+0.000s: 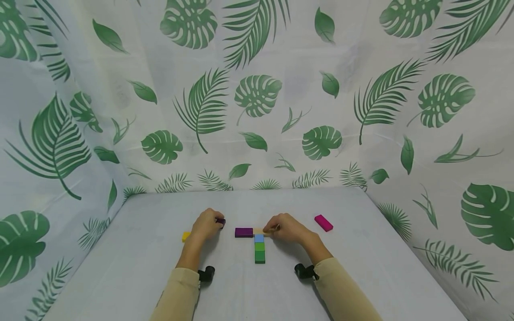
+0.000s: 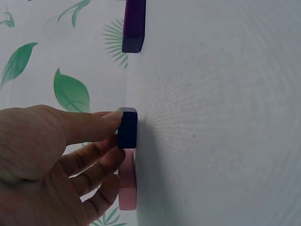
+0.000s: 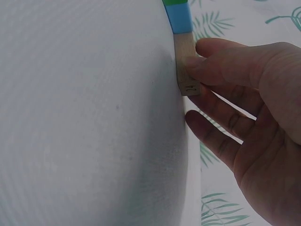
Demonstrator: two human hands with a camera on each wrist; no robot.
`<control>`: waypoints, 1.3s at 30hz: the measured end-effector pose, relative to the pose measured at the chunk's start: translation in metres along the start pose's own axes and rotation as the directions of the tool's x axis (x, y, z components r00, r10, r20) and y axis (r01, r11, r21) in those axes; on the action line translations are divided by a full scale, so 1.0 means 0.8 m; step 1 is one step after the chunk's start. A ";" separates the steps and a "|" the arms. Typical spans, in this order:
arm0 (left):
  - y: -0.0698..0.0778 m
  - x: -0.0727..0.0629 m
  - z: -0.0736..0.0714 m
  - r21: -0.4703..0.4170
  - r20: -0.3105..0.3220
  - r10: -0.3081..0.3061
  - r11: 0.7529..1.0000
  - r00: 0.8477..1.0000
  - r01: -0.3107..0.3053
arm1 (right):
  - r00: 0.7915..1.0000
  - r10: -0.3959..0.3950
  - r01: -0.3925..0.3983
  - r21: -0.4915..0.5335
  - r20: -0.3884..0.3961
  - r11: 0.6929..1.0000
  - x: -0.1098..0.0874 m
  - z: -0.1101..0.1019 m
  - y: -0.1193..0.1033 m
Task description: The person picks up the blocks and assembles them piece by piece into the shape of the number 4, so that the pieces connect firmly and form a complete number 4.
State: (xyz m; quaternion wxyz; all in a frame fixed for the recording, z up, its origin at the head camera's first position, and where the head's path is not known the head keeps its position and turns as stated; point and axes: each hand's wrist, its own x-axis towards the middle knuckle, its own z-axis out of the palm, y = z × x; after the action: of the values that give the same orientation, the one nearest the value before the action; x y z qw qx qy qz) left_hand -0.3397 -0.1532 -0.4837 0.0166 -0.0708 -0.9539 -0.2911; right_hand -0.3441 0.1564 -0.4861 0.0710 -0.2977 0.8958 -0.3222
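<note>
My left hand [image 1: 206, 225] pinches a dark blue block [image 2: 127, 129] between thumb and fingers, left of the purple block [image 1: 243, 232]. Past it in the left wrist view is a pink block [image 2: 127, 190], which my hand hides from the head view. My right hand [image 1: 288, 228] has its thumb and fingers on a plain wooden block [image 3: 185, 52] marked 24, at the purple block's right end. Below the wooden block, a light blue block [image 1: 259, 238] and two green blocks [image 1: 259, 257] run toward me in a row, forming a T shape.
A magenta block [image 1: 323, 223] lies on the white tabletop [image 1: 277, 294], right of my right hand. Partly hidden behind my left wrist is a yellow block [image 1: 186, 236]. A leaf-patterned cloth [image 1: 281, 53] hangs behind and at both sides.
</note>
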 end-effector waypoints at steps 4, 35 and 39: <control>0.000 0.000 0.000 -0.007 0.005 -0.001 1.000 1.000 0.001 | 1.000 -0.007 0.007 -0.016 -0.004 1.000 0.000 0.001 0.000; 0.014 -0.002 0.003 -0.082 0.105 0.028 0.996 0.994 -0.019 | 1.000 -0.001 0.001 0.010 0.003 1.000 0.000 0.000 0.003; 0.015 -0.003 0.004 -0.084 0.119 0.037 0.996 0.992 -0.027 | 1.000 0.005 -0.005 0.013 0.003 1.000 0.000 0.000 0.002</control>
State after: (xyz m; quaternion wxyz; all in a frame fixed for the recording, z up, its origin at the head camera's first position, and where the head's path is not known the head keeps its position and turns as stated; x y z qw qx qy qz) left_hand -0.3353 -0.1418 -0.4800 -0.0394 -0.1043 -0.9392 -0.3249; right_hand -0.3452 0.1574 -0.4873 0.0752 -0.2955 0.8944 -0.3272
